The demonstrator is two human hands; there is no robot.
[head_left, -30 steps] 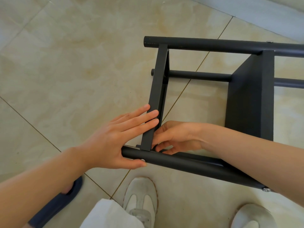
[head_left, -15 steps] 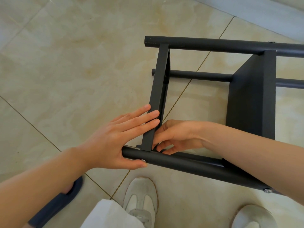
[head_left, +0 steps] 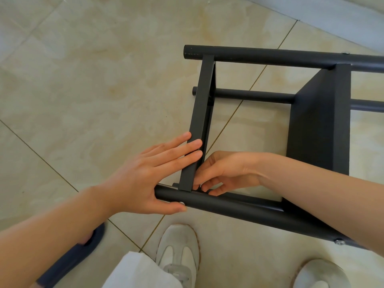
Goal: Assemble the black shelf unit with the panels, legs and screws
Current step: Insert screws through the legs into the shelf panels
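Poking out from under the left forearm, a dark slipper (head_left: 68,260) is sitting on the tiled floor (head_left: 83,80), well left of and below the end panel (head_left: 200,113). The left hand (head_left: 141,175) is reaching that panel from its left. Its straight fingers are pressing flat on the panel's upper edge, while the thumb is lying along the near leg (head_left: 239,208) at the panel's foot, just beside a screw head (head_left: 182,203). The black shelf unit (head_left: 249,95) is lying on its side on the floor, with the end panel standing between the near leg and the far leg (head_left: 270,57). Just right of the panel, the right hand (head_left: 224,173) is working at the corner where panel and near leg are meeting. Its fingertips are bunching together there, and I cannot tell whether they are pinching anything. Further right of the end panel, a wider middle panel (head_left: 320,121) is spanning the same legs. Below the end panel, one white shoe (head_left: 178,252) is standing on the floor, and a second shoe (head_left: 320,275) is standing off to its right.
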